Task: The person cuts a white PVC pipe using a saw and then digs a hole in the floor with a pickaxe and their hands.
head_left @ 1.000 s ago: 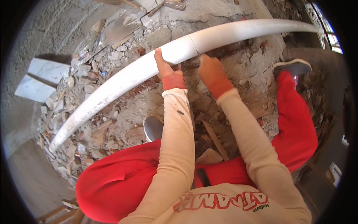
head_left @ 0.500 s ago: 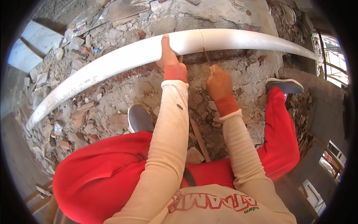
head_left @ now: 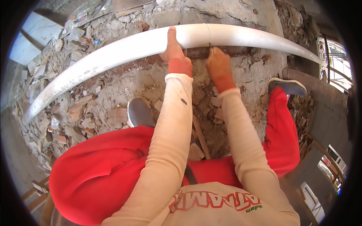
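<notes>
A long white pipe [head_left: 249,37] lies crosswise ahead of me, with a thin encircling cut line near its middle. My left hand [head_left: 174,48] grips it left of that line, thumb over the pipe and fingers hidden behind it. My right hand [head_left: 218,66] is closed on a thin dark blade [head_left: 210,44], whose visible part touches the pipe's near side at the line. The hand is slightly blurred.
Rubble and broken bricks [head_left: 79,109] cover the ground around my shoes [head_left: 139,112]. Pale marble slabs [head_left: 36,35] sit at upper left. A concrete ledge [head_left: 309,75] lies at the right, with wooden pieces [head_left: 39,194] at lower left.
My view has shifted, and the pipe now appears more level. My right hand, with the blade, has moved up toward the pipe since half a second ago. My left hand keeps its grip.
</notes>
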Action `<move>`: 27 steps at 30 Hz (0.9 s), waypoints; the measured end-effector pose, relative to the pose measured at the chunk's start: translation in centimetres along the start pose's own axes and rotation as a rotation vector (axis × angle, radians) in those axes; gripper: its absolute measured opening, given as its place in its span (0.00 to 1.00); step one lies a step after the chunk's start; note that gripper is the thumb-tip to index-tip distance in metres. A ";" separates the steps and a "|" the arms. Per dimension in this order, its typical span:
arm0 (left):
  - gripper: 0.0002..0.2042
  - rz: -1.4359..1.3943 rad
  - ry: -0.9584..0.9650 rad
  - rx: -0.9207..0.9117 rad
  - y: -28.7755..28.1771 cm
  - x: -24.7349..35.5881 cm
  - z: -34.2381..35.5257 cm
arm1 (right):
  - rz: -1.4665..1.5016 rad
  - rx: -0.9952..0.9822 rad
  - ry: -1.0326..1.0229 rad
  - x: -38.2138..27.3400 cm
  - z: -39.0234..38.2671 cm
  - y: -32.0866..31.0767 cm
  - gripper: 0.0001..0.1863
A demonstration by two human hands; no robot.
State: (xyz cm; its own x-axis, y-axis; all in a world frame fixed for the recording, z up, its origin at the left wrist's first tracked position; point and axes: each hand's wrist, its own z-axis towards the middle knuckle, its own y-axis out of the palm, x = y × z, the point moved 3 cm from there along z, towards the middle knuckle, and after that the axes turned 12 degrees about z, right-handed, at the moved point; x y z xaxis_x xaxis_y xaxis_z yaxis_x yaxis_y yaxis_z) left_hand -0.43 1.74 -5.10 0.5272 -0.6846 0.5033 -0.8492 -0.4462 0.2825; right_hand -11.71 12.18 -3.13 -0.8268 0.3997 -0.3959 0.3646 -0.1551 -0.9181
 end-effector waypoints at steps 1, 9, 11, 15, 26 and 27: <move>0.35 0.005 -0.004 -0.020 0.8 -0.1 -0.1 | 0.042 0.052 0.097 -0.2 2.2 -0.3 0.12; 0.36 -0.039 0.021 0.046 -0.2 0.7 0.7 | 0.120 -0.012 0.203 -2.1 -2.9 -1.9 0.13; 0.37 0.000 0.004 0.030 0.3 0.2 -0.3 | 0.111 0.064 0.079 -0.4 1.2 0.3 0.12; 0.37 0.005 -0.001 0.039 0.1 0.6 0.2 | 0.140 0.095 0.112 -1.2 2.4 0.2 0.11; 0.37 -0.040 0.038 0.009 0.6 -0.3 0.7 | 0.118 0.086 0.168 -0.3 2.4 0.0 0.11; 0.37 -0.066 0.044 0.028 0.6 0.3 1.3 | 0.122 0.058 0.166 -0.9 1.6 -0.2 0.11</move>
State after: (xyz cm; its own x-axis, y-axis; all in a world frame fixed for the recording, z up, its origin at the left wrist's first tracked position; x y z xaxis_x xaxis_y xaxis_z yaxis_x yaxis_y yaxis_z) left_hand -0.76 0.53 -5.79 0.5799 -0.6273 0.5198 -0.8108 -0.5064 0.2934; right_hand -11.75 10.38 -2.64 -0.6945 0.5175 -0.4999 0.4282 -0.2612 -0.8651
